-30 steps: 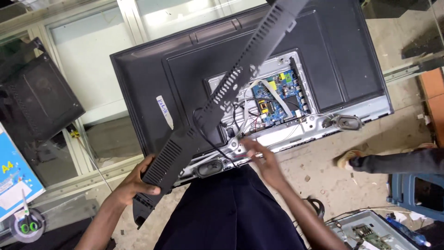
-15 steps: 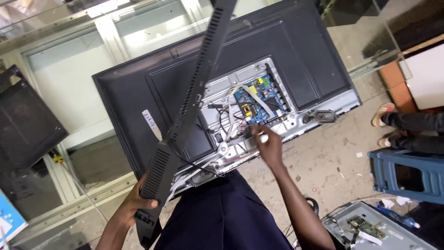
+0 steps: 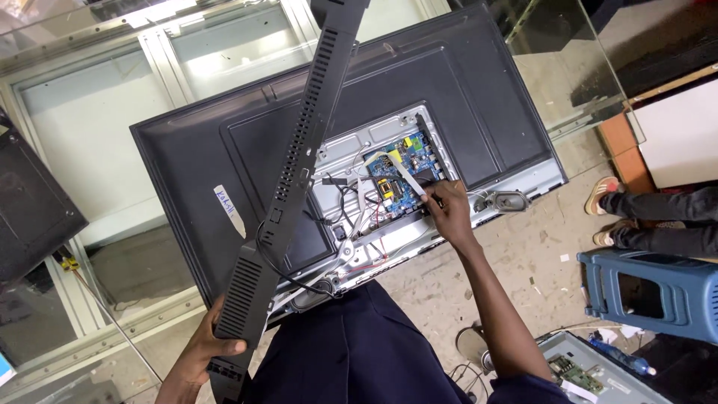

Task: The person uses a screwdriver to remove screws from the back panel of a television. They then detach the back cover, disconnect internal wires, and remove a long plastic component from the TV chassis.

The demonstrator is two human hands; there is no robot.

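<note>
A flat-screen television (image 3: 464, 97) lies face down on a glass table, its lower back opened to show a metal chassis and a blue circuit board (image 3: 400, 172). My left hand (image 3: 209, 348) grips the bottom end of a long black vented cover strip (image 3: 299, 157), which is tilted up across the set. My right hand (image 3: 447, 209) reaches into the open bay, fingertips touching the white ribbon cable (image 3: 396, 166) beside the board. Black and red wires (image 3: 351, 224) run loose through the bay. A small oval speaker (image 3: 507, 200) hangs at the set's lower edge.
A second dark panel (image 3: 30, 202) rests at the left. A blue plastic stool (image 3: 651, 288) stands on the floor at right, next to another person's legs and sandalled feet (image 3: 636, 213). An opened grey device with a green board (image 3: 583, 370) lies on the floor at bottom right.
The cover strip has swung up and toward the left, exposing the bay. My right hand has moved from the set's lower edge up to the circuit board.
</note>
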